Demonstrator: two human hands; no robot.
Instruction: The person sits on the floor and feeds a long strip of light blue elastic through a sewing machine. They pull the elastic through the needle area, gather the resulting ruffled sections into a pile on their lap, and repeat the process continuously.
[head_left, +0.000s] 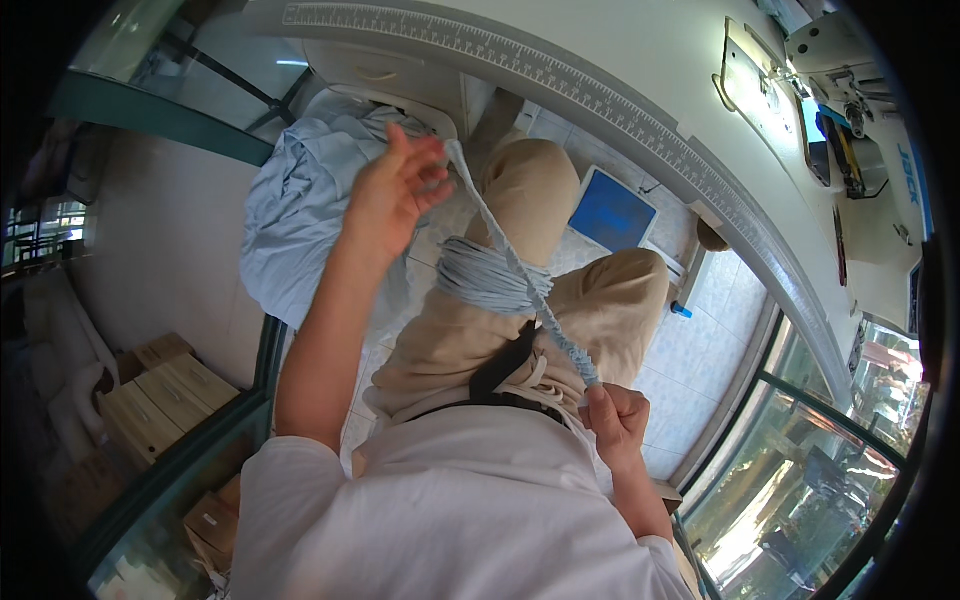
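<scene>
A narrow light-blue fabric tube [517,262], bunched and wrinkled toward its near end, stretches slantwise above my lap. My right hand [617,418] is closed around that near end. At the far end, my left hand [395,195] is open, its slightly blurred fingers apart just left of the tube's tip; contact there is unclear. Under the tube, a bundle of light-blue fabric strips [485,278] lies across my left thigh. Beyond my left forearm sits a large heap of light-blue cloth [305,215].
A white sewing table [640,50] with a ruler strip [560,75] along its edge curves across the front and right. A sewing machine [880,110] stands on it. Below are a blue pedal-like panel [613,210] and tiled floor. Cardboard boxes [165,390] are at left, behind a green frame.
</scene>
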